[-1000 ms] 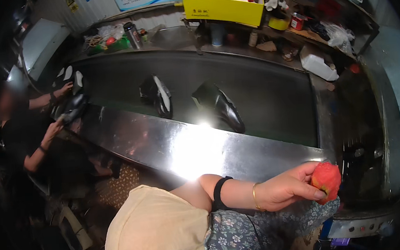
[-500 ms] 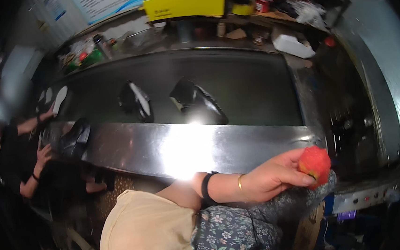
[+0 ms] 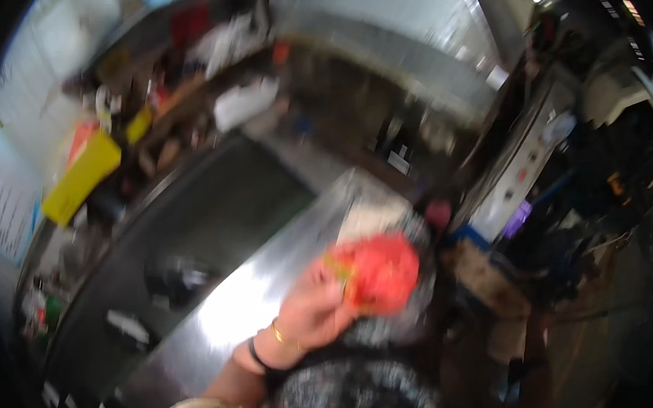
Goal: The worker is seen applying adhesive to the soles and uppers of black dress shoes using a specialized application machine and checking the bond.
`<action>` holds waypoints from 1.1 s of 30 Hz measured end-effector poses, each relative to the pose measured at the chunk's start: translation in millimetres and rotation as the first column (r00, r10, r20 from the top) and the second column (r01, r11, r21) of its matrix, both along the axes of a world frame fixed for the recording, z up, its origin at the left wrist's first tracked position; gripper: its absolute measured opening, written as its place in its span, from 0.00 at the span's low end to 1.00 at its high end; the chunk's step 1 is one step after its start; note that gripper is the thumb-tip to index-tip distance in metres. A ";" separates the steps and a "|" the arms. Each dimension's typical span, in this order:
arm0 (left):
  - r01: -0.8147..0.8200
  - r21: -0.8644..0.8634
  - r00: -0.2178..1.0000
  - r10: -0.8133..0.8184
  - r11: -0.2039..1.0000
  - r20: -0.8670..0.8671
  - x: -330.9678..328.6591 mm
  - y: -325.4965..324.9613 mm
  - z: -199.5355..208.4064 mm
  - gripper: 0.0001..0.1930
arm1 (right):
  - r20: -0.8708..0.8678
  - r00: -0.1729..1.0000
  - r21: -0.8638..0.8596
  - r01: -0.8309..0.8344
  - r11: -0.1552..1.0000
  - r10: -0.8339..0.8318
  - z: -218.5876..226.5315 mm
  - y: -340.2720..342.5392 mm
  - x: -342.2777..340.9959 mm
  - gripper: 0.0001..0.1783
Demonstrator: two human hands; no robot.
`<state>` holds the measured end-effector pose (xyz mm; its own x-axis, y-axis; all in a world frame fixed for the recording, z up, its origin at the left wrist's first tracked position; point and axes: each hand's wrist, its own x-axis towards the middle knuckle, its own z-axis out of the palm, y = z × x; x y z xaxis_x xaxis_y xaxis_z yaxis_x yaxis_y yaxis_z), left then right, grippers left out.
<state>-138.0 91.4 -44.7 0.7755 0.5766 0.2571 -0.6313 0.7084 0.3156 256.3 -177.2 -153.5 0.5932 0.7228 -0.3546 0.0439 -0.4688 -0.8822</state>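
My left hand (image 3: pixel 315 308) reaches in from the lower left, with a gold bracelet and a black band at the wrist. Its fingers are closed on a reddish-pink lump (image 3: pixel 386 274) with a yellow-green patch near the fingertips. Blur hides exactly what kind of thing it is. The hand is held in front of the end of a shiny metal ledge (image 3: pixel 253 294). Dark floral cloth (image 3: pixel 386 326) lies below and behind the lump. No part of my right hand shows.
Beyond the ledge runs a dark belt (image 3: pixel 211 205) carrying a blurred dark shoe (image 3: pixel 175 281) and another shoe with a white strip (image 3: pixel 129 327). A yellow box (image 3: pixel 83 177) and a white container (image 3: pixel 246 103) stand behind it. To the right is a control panel (image 3: pixel 520 173).
The view has swung to the right, so the belt and shoes now lie farther left and tilted. The reddish-pink lump stays in my left hand and looks larger and nearer.
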 end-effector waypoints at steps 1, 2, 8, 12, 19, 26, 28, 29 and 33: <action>0.090 -0.050 0.993 -0.086 0.995 0.079 13.4 4.8 5.2 0.32 | -0.056 0.998 0.041 0.038 0.998 -0.036 5.7 -21.1 8.0 0.15; 0.117 -0.066 0.990 -0.110 0.991 0.093 28.8 4.0 10.7 0.33 | -0.126 0.990 0.067 0.076 0.995 -0.067 6.6 -42.7 16.0 0.15; 0.392 0.258 0.862 -0.450 0.883 0.232 126.9 6.7 31.1 0.40 | 0.338 0.797 -0.074 0.553 0.830 -0.501 -81.5 -77.5 69.1 0.17; 0.753 0.087 0.605 -0.739 0.652 0.298 166.5 -8.6 15.7 0.47 | 0.647 0.556 -0.105 0.743 0.661 -0.522 -128.8 -89.1 82.5 0.17; 0.717 0.129 0.587 -0.693 0.685 0.418 219.8 -22.5 -13.4 0.37 | 0.513 0.605 -0.256 0.785 0.564 -0.609 -130.5 -99.9 90.6 0.11; 0.268 0.421 0.841 -0.424 0.866 0.336 247.0 8.0 -13.2 0.28 | 0.661 0.542 -0.094 0.746 0.659 -0.519 -151.8 -118.4 97.3 0.08; 0.236 0.449 0.853 -0.405 0.862 0.329 248.3 13.3 -14.0 0.30 | 0.629 0.574 -0.136 0.745 0.653 -0.524 -154.7 -126.7 99.5 0.08; 0.237 0.466 0.851 -0.414 0.852 0.325 248.2 15.5 -15.1 0.31 | 0.572 0.606 -0.167 0.746 0.645 -0.553 -155.3 -128.7 100.5 0.09; 0.393 0.459 0.754 -0.565 0.797 0.335 244.4 24.5 -23.3 0.30 | 0.618 0.613 -0.272 0.754 0.598 -0.492 -149.6 -124.3 101.5 0.11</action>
<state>106.4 115.9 -67.9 0.6761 -0.0336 0.7361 -0.3638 0.8535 0.3731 357.8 -301.5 -303.0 0.9923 -0.0839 -0.0915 -0.1185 -0.8598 -0.4966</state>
